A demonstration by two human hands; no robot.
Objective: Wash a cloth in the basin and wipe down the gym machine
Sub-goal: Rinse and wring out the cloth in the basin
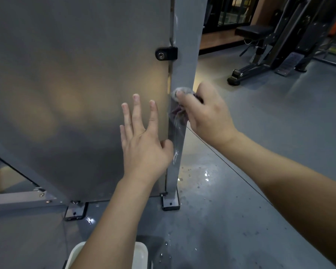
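Grey floor (260,133) — wet spots (206,174) near; black bench machine (264,49) behind, dim light.

We see the right hand (206,111) gripping a bunched cloth (179,104) against the grey upright post (184,55) of the gym machine. Wet streaks on the post just below the cloth. Left hand (144,140) flat on the grey side panel (76,84) beside the post, fingers spread, thumb touching the post edge. Black bolt bracket (166,53) higher up on the post. Water splashes on the floor (241,220) by the post's foot. White basin (142,253) below, rim partly hidden by the left forearm.
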